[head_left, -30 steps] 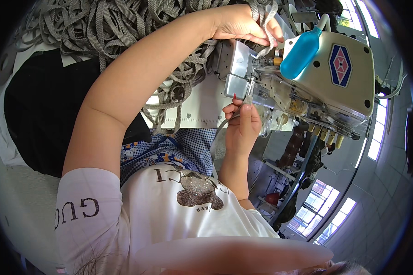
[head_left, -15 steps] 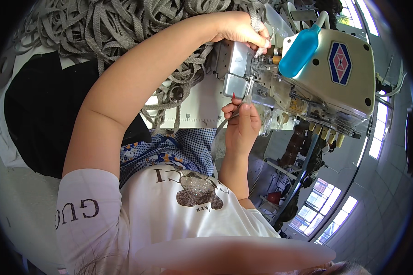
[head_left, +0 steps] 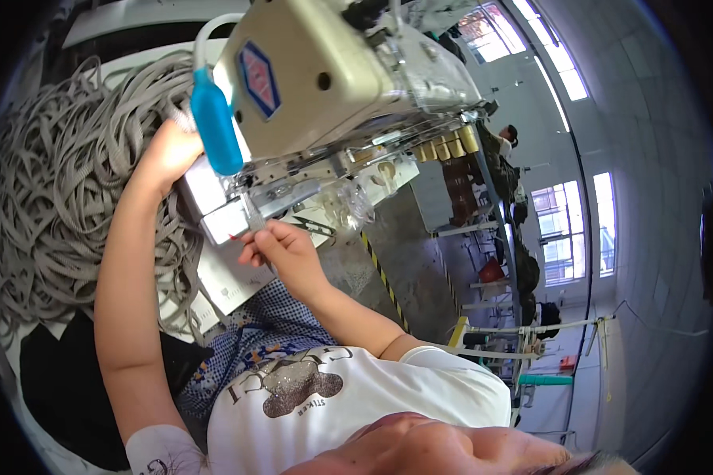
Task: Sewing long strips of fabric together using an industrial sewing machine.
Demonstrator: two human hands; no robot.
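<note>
A cream-coloured sewing machine (head_left: pixel 317 67) stands at the front of the worktable. Grey woven webbing (head_left: pixel 253 220) runs from its metal plate into my right hand (head_left: pixel 291 255), whose thumb and fingers are pinched on it. On the far side of the plate is my left hand (head_left: pixel 174 150), bent round a grey strip beside the pile. Its fingertips are partly hidden behind a blue tapered fitting (head_left: pixel 216 123) on a white bent neck. A small red point (head_left: pixel 234 237) shows close to my right fingers.
A large tangled heap of grey webbing (head_left: pixel 63 190) covers the table's left side. Black cloth (head_left: pixel 67 380) lies below it. Several tan knobs (head_left: pixel 448 146) line the machine's right end. Beyond are a yellow-and-black floor stripe (head_left: pixel 384 281), racks and windows. Another person sits far off.
The view has swung to the right, so the machine and both hands appear further left. Both hands stay at the webbing, on either side of the plate.
</note>
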